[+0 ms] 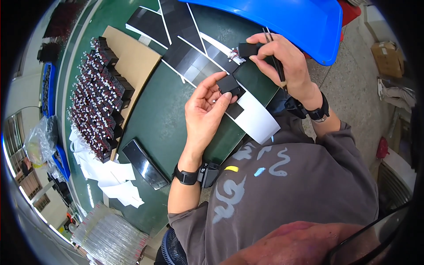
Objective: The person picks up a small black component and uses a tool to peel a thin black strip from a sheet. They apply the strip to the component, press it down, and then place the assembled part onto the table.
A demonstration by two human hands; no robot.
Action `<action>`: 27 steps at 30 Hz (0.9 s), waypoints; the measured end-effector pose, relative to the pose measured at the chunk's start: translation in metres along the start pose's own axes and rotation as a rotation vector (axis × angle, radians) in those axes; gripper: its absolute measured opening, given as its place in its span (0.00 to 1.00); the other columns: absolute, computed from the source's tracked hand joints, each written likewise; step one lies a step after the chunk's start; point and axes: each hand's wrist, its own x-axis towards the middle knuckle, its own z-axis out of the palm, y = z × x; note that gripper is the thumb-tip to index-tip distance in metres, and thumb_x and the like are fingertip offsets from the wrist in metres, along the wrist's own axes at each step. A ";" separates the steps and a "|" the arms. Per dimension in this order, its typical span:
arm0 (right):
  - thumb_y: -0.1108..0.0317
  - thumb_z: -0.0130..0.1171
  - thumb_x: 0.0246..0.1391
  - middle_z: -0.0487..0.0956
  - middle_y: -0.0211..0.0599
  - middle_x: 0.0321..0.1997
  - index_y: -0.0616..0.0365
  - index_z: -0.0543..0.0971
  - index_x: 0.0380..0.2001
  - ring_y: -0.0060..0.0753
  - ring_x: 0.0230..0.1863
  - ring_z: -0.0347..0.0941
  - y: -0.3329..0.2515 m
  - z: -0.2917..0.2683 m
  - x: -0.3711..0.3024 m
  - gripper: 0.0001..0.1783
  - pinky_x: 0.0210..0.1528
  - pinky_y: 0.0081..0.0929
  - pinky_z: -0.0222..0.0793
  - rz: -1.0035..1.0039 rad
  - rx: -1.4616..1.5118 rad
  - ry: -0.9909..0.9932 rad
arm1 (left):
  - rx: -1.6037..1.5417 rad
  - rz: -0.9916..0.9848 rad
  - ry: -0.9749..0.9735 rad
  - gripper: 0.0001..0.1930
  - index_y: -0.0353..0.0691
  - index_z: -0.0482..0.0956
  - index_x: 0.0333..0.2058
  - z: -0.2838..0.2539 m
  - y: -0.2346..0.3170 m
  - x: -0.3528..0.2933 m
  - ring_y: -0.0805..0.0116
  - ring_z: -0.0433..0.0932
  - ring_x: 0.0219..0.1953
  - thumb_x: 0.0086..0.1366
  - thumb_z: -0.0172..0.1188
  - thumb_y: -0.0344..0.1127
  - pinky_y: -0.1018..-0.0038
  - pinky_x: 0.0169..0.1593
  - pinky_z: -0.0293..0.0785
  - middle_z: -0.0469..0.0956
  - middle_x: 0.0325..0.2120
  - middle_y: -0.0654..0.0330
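While a black block (229,85) is being gripped over the worktop (161,110) by the left hand (204,106), a second block (247,49) is being held just beyond it, to the right, by the right hand (285,59). The left fingers are being clamped on the first block, with the thumb being laid along its near edge. The second block is being pinched between the right thumb and fingers, and a pair of dark tweezers (277,66) is also being held in that hand, its prongs being pointed away from the body. Whether the thin wires (234,54) beside the second block are being carried by it cannot clearly be told. Beneath the hands, a long white-edged strip (258,117) is being crossed. Ahead, part of the worktop is being covered by a blue tray (309,33). On the left, a crowd of wired black blocks (98,99) is being borne by a cardboard sheet (140,59), near which a dark phone (145,164) is being supported.
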 end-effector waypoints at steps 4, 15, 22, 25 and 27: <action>0.83 0.65 0.46 0.80 0.47 0.47 0.61 0.72 0.36 0.45 0.50 0.77 0.006 0.006 -0.003 0.15 0.51 0.32 0.71 -0.022 -0.040 -0.066 | -0.067 -0.003 0.021 0.22 0.30 0.69 0.57 0.002 0.005 -0.004 0.74 0.79 0.41 0.64 0.57 0.19 0.74 0.51 0.80 0.76 0.40 0.60; 0.66 0.57 0.62 0.75 0.31 0.32 0.63 0.75 0.42 0.21 0.34 0.67 -0.039 0.011 -0.026 0.11 0.39 0.20 0.62 0.574 0.926 -0.003 | -0.105 0.010 0.025 0.21 0.30 0.71 0.55 -0.022 -0.004 -0.013 0.72 0.80 0.43 0.63 0.59 0.19 0.77 0.49 0.79 0.75 0.43 0.59; 0.69 0.59 0.60 0.74 0.27 0.30 0.63 0.77 0.38 0.14 0.33 0.65 -0.062 0.031 -0.034 0.08 0.37 0.16 0.61 0.792 0.959 -0.187 | -0.080 -0.017 0.054 0.19 0.30 0.72 0.53 -0.032 -0.013 -0.023 0.71 0.80 0.44 0.63 0.59 0.20 0.78 0.49 0.79 0.75 0.43 0.58; 0.70 0.60 0.59 0.74 0.24 0.29 0.62 0.78 0.34 0.13 0.31 0.65 -0.068 0.046 -0.044 0.06 0.35 0.15 0.61 0.734 0.774 -0.175 | -0.151 0.056 0.119 0.18 0.30 0.72 0.54 -0.032 -0.020 -0.026 0.71 0.80 0.44 0.65 0.58 0.22 0.79 0.49 0.79 0.76 0.44 0.57; 0.70 0.62 0.57 0.73 0.22 0.26 0.61 0.77 0.31 0.11 0.28 0.64 -0.071 0.055 -0.053 0.05 0.30 0.15 0.60 0.719 0.659 -0.204 | -0.106 0.017 0.107 0.18 0.30 0.72 0.54 -0.038 -0.023 -0.026 0.70 0.81 0.44 0.66 0.57 0.23 0.78 0.50 0.79 0.77 0.43 0.57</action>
